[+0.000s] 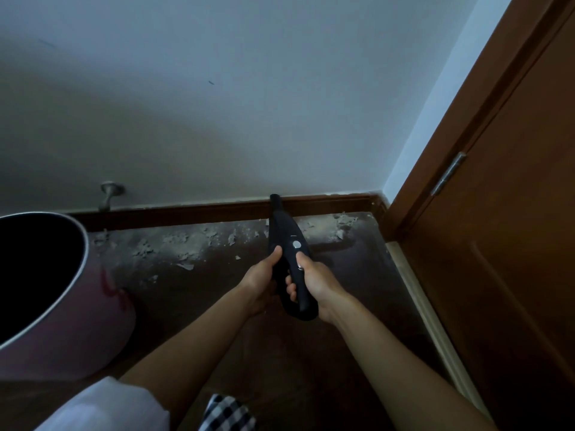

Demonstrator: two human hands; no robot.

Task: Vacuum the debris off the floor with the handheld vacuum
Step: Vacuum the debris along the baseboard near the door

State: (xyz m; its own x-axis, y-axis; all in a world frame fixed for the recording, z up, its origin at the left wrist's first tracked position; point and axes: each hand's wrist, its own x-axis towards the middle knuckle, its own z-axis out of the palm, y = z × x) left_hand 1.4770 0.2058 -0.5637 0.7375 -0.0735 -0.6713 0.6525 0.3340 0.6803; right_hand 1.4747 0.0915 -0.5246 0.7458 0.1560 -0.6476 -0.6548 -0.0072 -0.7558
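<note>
A black handheld vacuum [283, 234] points away from me, with its nozzle tip up in front of the brown skirting board [193, 213]. My right hand [314, 283] grips its handle, thumb on top near the round silver button. My left hand [261, 275] holds the vacuum's left side, thumb lying along the body. Pale flakes and dust, the debris [186, 247], lie scattered on the dark floor along the skirting board, on both sides of the vacuum.
A pink round bin [74, 309] with a dark inside stands at the left. A brown door [504, 244] with a metal hinge fills the right, a pale threshold strip at its foot. A metal doorstop [109, 194] sticks out of the white wall.
</note>
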